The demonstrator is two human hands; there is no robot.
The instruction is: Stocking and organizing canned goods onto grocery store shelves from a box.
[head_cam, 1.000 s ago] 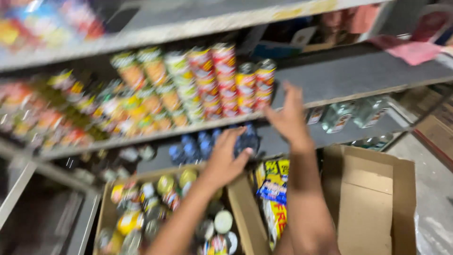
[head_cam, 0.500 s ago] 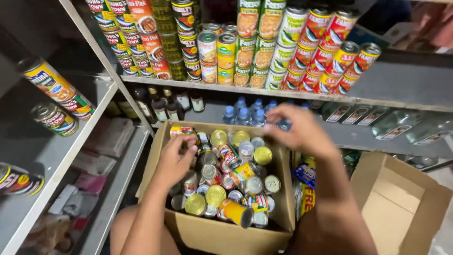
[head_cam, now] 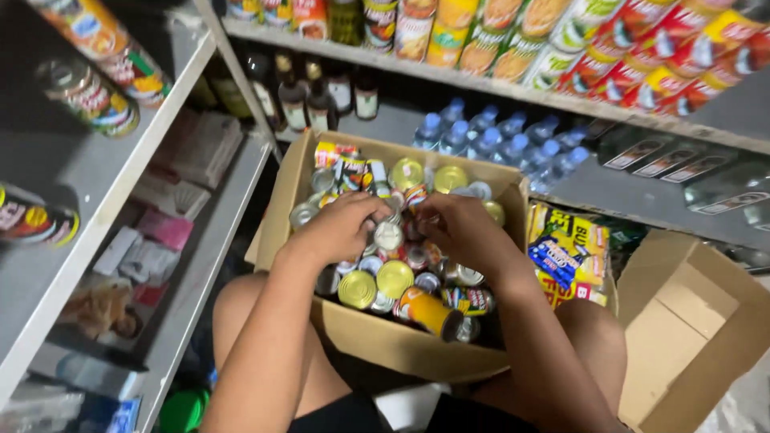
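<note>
An open cardboard box (head_cam: 385,341) rests on my knees, full of several tin cans with silver and gold lids. My left hand (head_cam: 341,228) reaches into the middle of the box, fingers curled around a small can (head_cam: 388,235) among the others. My right hand (head_cam: 457,228) is beside it in the box, fingers bent down over the cans; whether it grips one is hidden. An orange can (head_cam: 429,311) lies on its side near the box's front edge.
Grey shelves stand ahead and to the left. Rows of stacked cans (head_cam: 561,48) fill the upper shelf, with dark bottles (head_cam: 309,100) and water bottles (head_cam: 505,136) below. An empty cardboard box (head_cam: 690,321) sits at right, a yellow packet (head_cam: 565,248) beside it.
The view has swung down from the shelves to the box. Both hands came down from the shelf level into the cans, and the right hand moved in next to the left.
</note>
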